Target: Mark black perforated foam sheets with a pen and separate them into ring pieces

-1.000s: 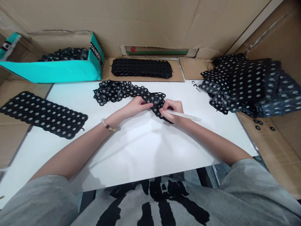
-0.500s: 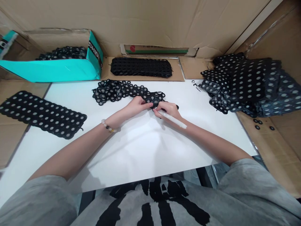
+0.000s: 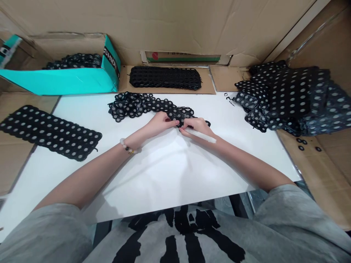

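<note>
A black ring-lace strip (image 3: 153,106) on the white surface (image 3: 164,175) is pinched near its end, apparently, by the fingers (image 3: 170,119) of the left hand (image 3: 161,123) and right hand (image 3: 196,128), a white stick (image 3: 203,136) being held under the right palm.

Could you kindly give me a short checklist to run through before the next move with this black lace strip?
Left hand pinching the black ring-patterned lace strip: ok.
Right hand holding the slim white stick: ok.
Stick's front end visible: cannot tell, hidden under the fingers.
Strip lying flat on the white tabletop: not ok, bunched at its far end.
Small loose black rings apart from the strip: ok, on brown cardboard.
</note>
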Motion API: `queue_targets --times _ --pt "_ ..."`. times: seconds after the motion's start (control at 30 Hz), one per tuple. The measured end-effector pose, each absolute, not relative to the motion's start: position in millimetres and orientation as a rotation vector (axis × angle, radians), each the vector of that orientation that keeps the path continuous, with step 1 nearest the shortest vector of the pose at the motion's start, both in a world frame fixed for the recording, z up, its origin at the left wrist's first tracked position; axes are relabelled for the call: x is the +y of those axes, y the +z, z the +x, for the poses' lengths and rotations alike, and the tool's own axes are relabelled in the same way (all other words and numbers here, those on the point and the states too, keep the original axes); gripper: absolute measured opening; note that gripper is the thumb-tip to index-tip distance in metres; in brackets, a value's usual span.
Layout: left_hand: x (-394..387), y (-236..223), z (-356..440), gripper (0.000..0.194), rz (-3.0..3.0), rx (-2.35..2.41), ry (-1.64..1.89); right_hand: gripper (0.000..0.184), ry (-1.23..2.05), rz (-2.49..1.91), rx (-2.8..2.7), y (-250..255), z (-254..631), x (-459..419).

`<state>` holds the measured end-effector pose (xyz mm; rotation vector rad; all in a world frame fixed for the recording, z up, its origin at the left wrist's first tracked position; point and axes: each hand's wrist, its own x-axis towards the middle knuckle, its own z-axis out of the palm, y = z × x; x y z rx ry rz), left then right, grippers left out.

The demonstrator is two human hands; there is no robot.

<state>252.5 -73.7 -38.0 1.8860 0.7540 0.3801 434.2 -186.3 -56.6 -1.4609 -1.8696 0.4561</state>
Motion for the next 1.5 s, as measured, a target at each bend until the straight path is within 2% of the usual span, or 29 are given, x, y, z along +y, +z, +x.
queue_targets --times 0.13,0.37,0.97,1.3,1.5 --pt "-69.2 -42.4 252.7 0.052 1.917 0.825 0.433 0.018 0.476 -1.400 -1.885 -52.1 440.6 -188.6" --pt "-72.8 -43.2 252.8 0.055 1.876 0.817 0.438 0.027 0.396 -1.404 -1.566 -55.9 429.8 -192.6" --pt "-77.3 -41.4 253.5 0.056 1.887 0.823 0.419 0.022 0.236 -1.366 -1.734 -67.0 426.6 -189.7" --pt "-76.7 -42.0 253.2 0.058 1.724 0.744 0.341 0.021 0.309 -1.384 -1.785 -62.6 424.7 -184.8" --pt "-75.4 -43.0 253.7 0.053 1.851 0.763 0.415 0.021 0.375 -1.434 -1.821 -54.5 434.2 -187.0"
